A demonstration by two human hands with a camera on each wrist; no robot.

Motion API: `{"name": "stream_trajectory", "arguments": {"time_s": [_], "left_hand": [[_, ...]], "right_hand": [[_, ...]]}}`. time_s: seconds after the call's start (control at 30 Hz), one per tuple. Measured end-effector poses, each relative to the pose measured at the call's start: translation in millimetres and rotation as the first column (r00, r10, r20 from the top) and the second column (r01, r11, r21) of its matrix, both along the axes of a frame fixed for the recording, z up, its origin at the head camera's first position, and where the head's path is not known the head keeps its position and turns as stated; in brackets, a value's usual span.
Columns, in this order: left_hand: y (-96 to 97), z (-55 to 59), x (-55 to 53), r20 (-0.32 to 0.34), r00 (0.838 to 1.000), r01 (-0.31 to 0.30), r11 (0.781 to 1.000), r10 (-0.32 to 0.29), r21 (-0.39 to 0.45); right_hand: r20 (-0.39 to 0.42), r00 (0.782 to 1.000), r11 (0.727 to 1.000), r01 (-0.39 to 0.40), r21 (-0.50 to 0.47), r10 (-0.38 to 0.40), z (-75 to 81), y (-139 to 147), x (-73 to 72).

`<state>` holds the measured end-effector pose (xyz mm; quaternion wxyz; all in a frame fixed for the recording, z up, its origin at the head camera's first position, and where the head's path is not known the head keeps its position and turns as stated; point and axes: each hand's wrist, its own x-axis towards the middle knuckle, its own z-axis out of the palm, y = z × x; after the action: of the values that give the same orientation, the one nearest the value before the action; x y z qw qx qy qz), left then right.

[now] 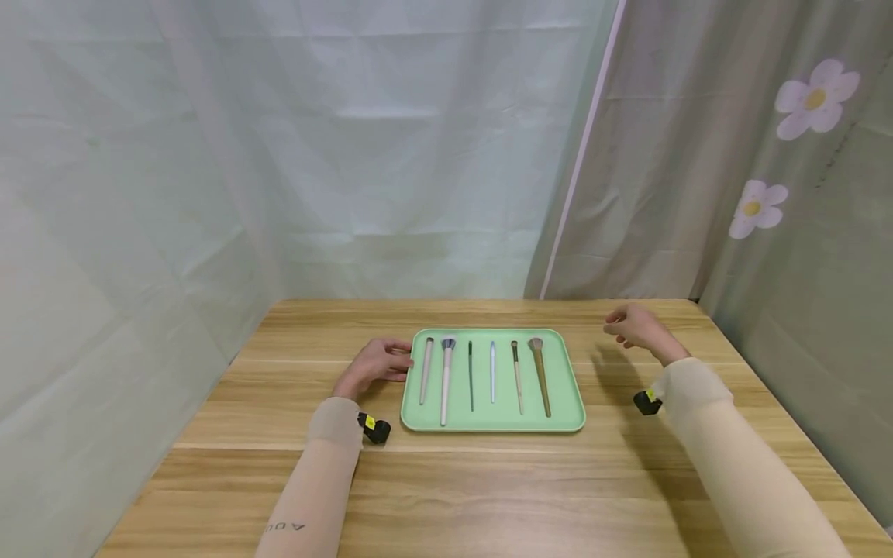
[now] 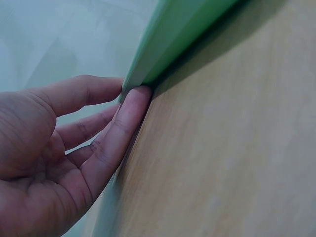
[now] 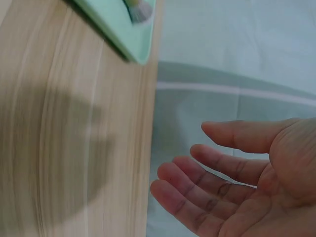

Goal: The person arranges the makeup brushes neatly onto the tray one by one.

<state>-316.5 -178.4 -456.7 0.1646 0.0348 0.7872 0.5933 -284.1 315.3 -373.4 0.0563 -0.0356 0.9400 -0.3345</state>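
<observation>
A mint-green tray [image 1: 488,425] lies on the wooden table, carrying several makeup brushes spaced apart in a row. At its left side, my left hand [image 1: 377,362] pinches the tray's edge; in the left wrist view, the thumb meets the green rim [image 2: 168,37] while a finger sits beneath it. My right hand [image 1: 643,328] is raised over the table, to the right of the tray, with loosely bent fingers and nothing in them. Among the brushes are a fluffy white-handled one [image 1: 446,384], a thin dark one [image 1: 470,380] and a thick olive-handled one [image 1: 541,380].
The wooden table [image 1: 474,496] stretches around the tray on every side. Pale curtains [image 1: 418,155] hang right behind its far edge, and a curtain with white flowers [image 1: 818,99] hangs along the right.
</observation>
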Motion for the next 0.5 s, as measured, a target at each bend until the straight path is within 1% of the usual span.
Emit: {"name": "stream_trajectory", "arguments": {"time_s": [0.1,0.27,0.5], "left_hand": [[0.9,-0.7,-0.3,-0.005,1.0,0.016,1.0,-0.016,0.005],[2.2,-1.7,-1.8,-0.01,1.0,0.023,1.0,-0.023,0.008],[3.2,-1.3,-1.5,-0.015,1.0,0.025,1.0,-0.025,0.003]], "right_hand": [[-0.009,1.0,0.999,0.016,0.039,-0.016,1.8,12.9,0.4],[-0.016,0.999,0.996,0.04,0.082,-0.039,3.2,32.6,3.1],[-0.011,0.998,0.995,0.057,0.086,-0.056,5.1,52.4,6.1]]}}
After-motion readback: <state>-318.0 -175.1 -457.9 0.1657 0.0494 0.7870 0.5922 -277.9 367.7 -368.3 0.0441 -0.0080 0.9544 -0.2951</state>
